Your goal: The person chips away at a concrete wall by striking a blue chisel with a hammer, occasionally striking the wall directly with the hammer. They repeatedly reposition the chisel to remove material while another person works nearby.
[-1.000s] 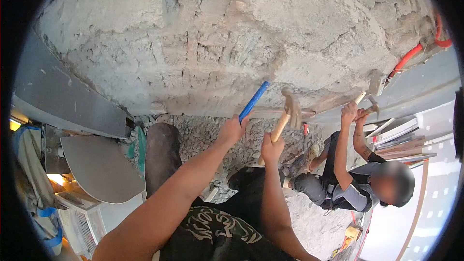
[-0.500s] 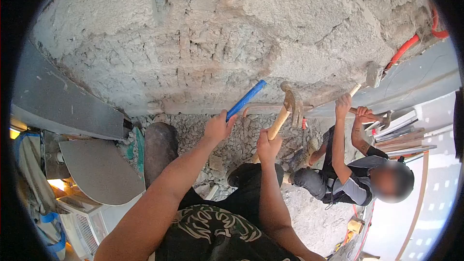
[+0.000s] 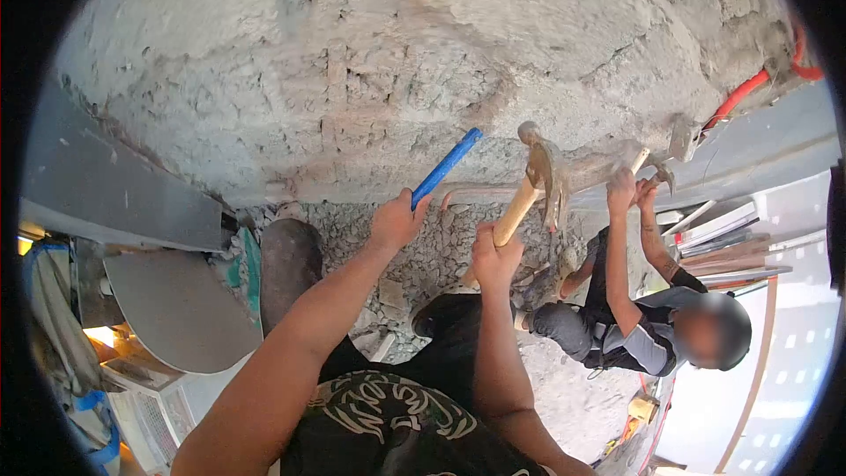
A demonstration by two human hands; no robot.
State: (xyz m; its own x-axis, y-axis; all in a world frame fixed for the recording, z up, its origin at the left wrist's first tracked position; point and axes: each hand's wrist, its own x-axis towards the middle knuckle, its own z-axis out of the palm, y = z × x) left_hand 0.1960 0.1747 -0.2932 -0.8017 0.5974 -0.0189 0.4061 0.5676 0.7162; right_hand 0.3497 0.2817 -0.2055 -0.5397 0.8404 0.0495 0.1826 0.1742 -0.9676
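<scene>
My left hand (image 3: 399, 222) is closed around a blue chisel (image 3: 447, 169), which slants up and right toward the rough wall (image 3: 397, 106). Whether its tip touches the wall is hard to tell. In my right hand (image 3: 495, 256) is a claw hammer (image 3: 520, 208), gripped by its wooden handle. The metal head is raised to the right of the chisel, apart from it. Below both hands, broken rubble (image 3: 397, 251) covers the ground around my legs.
To the right, a co-worker (image 3: 630, 326) holds a wooden-handled tool (image 3: 641, 159) and a hammer (image 3: 663, 176) near the wall. A red conduit (image 3: 738, 99) hangs at upper right. A curved grey board (image 3: 185, 313) stands at left. Boards (image 3: 727, 251) lean behind the co-worker.
My hammer has risen slightly and moved right, away from the chisel. The chisel has shifted a little up. The co-worker's hammer has swung left and up toward their other tool.
</scene>
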